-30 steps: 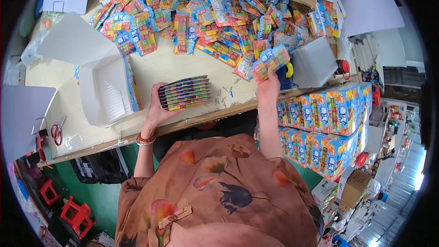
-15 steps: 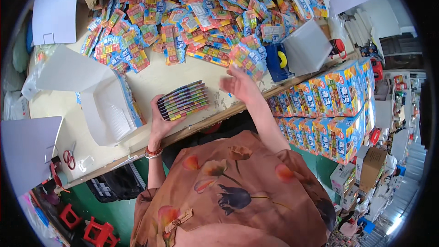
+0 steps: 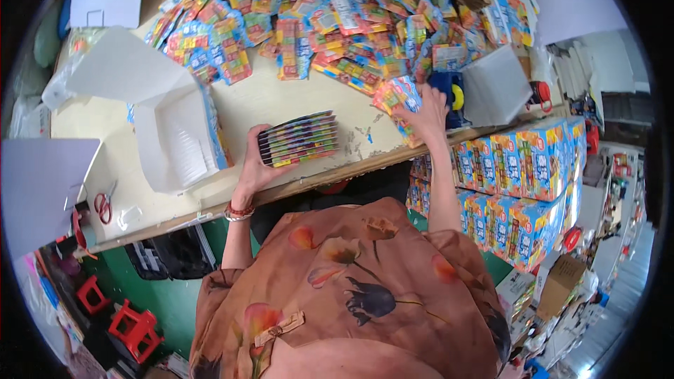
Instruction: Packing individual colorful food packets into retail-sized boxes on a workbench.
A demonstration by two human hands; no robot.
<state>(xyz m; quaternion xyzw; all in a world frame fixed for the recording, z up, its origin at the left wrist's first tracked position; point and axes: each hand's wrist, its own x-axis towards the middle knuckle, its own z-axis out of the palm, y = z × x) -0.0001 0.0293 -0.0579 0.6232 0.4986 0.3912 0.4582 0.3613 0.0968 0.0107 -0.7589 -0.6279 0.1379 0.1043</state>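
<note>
My left hand (image 3: 260, 161) is wrapped round the left end of a stack of flat, colourful candy packets (image 3: 300, 139), held on edge at the table's front. Farther right, my right hand (image 3: 428, 114) is closed on the right side of a single candy packet (image 3: 397, 95), whose lower part shows below the thumb. Left of the stack stands an open display box (image 3: 165, 137), white inside with a printed blue side and its lid folded back. Behind both hands spreads a loose heap of similar packets (image 3: 295, 45).
A blue tape dispenser (image 3: 449, 102) and a translucent plastic bin (image 3: 497, 85) stand right of my right hand. Filled printed boxes (image 3: 516, 165) are stacked below the table's right edge. Red-handled scissors (image 3: 104, 207) lie at left; red stools (image 3: 135, 330) are on the floor.
My right hand has moved right and closed on a packet, which has shifted nearer to me. The left hand still holds the stack. The whole view has shifted slightly.
</note>
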